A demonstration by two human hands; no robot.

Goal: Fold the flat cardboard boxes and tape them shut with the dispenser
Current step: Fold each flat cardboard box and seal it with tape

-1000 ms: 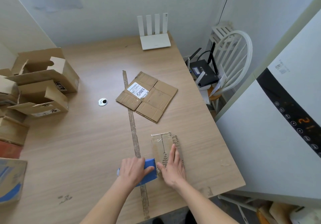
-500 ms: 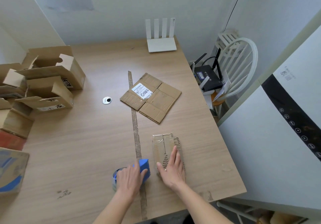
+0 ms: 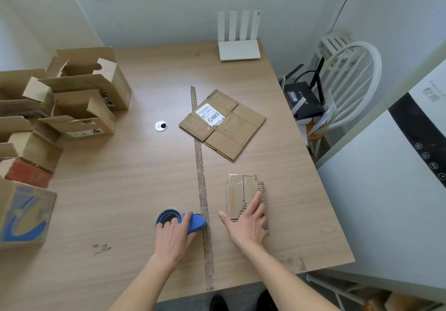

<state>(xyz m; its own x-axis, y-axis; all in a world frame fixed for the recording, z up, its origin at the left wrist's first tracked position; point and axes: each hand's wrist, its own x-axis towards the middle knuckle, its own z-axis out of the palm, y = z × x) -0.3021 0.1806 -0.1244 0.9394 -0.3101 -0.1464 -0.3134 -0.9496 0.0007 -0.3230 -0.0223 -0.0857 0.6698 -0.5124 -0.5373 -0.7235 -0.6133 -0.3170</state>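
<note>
A small flat cardboard box [image 3: 241, 190] with tape along it lies near the table's front right. My right hand [image 3: 248, 221] rests flat on its near end, fingers straight. A blue tape dispenser [image 3: 183, 220] sits on the table left of the old tape strip [image 3: 201, 180]. My left hand [image 3: 172, 236] lies over it, fingers curled on its top. A larger flat cardboard box [image 3: 223, 123] with a white label lies further back, untouched.
Several folded cardboard boxes [image 3: 79, 98] are piled at the table's left edge, with a blue-printed carton [image 3: 24, 214] nearer. A white router [image 3: 239, 42] stands at the back. A cable grommet [image 3: 160, 125] sits mid-table. A white chair [image 3: 347, 79] and an appliance [image 3: 398, 190] stand right.
My left hand has slid the tape dispenser leftward, away from the small box and across the tape strip. My right hand stays on the box.
</note>
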